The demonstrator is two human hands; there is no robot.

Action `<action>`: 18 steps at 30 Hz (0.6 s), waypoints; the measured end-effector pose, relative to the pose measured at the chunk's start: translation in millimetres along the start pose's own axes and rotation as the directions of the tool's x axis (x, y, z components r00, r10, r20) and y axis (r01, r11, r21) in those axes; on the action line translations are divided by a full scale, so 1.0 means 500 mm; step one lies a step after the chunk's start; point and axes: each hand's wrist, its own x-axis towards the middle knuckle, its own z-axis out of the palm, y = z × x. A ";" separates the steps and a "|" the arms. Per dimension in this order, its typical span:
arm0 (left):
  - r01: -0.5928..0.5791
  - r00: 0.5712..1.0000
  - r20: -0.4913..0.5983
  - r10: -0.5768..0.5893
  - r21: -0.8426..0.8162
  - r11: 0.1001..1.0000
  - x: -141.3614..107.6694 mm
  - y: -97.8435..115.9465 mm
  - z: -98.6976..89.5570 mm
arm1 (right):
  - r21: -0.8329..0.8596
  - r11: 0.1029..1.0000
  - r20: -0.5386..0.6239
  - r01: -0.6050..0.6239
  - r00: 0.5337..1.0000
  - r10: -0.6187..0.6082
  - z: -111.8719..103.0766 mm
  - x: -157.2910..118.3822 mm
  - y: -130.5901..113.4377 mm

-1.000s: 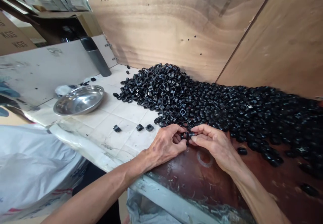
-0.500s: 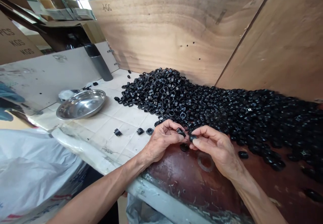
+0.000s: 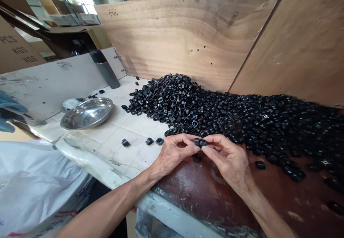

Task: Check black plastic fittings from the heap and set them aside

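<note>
Two small black parts [image 3: 200, 142] are pinched end to end between left hand [image 3: 172, 152] and right hand [image 3: 231, 159], above the counter [image 3: 110, 137]. Whether joined, cannot be told. Much seemingly left: a long heap of loose black pieces [image 3: 231, 118] is banked behind; three short black pieces [image 3: 149, 141] are set apart.

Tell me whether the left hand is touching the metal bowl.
No, the left hand pinches a small black part, well apart from the metal bowl.
</note>
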 end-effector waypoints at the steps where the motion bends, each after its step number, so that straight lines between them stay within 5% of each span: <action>1: -0.001 1.000 -0.011 0.001 -0.008 1.000 0.000 0.000 0.001 | -0.024 1.000 0.002 0.020 1.000 -0.020 -0.001 0.000 0.001; 5: 0.020 1.000 -0.021 -0.022 -0.116 0.993 0.000 0.000 0.007 | -0.111 0.991 0.012 0.080 0.997 -0.079 -0.008 0.002 0.006; 11: 0.041 0.999 0.004 -0.041 -0.014 0.999 -0.002 0.005 0.007 | -0.263 0.941 0.049 0.213 0.977 -0.208 -0.019 0.003 0.007; 18: 0.008 1.000 -0.007 -0.009 -0.157 0.988 0.003 -0.015 -0.004 | -0.112 0.993 0.013 0.033 0.999 -0.032 -0.017 0.002 -0.010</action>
